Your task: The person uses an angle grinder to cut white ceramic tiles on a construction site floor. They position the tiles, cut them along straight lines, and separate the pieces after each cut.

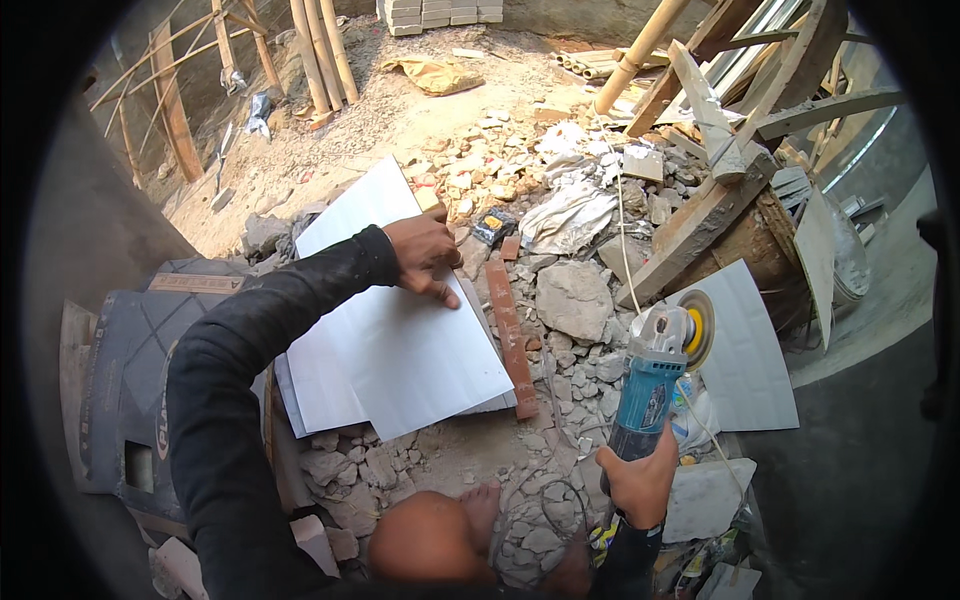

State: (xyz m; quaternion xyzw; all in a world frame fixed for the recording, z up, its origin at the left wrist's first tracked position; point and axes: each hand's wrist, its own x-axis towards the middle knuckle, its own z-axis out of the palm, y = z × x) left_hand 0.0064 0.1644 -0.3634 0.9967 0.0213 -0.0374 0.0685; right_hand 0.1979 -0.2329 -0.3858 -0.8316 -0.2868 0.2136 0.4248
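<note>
My right hand (642, 480) is wrapped round the dark rear body of a teal angle grinder (645, 390). Its grey head points away from me, and a yellow-centred disc (700, 330) sits on its right side, apart from any tile. My left hand (425, 257) rests on the right edge of a white tile or panel (430, 370), thumb laid on its face and the other fingers bent at the edge. More white sheets (325, 375) lie under that one, fanned out at angles. A reddish-brown strip (510, 340) lies just right of the stack.
Broken concrete (575, 300) and rubble surround the stack. At left lies a flattened dark carton (130, 370). A white piece (745, 350) leans at right beside timber beams (700, 220). A pale cord (622, 220) runs across the rubble. Grey blocks (440, 12) are stacked at the back.
</note>
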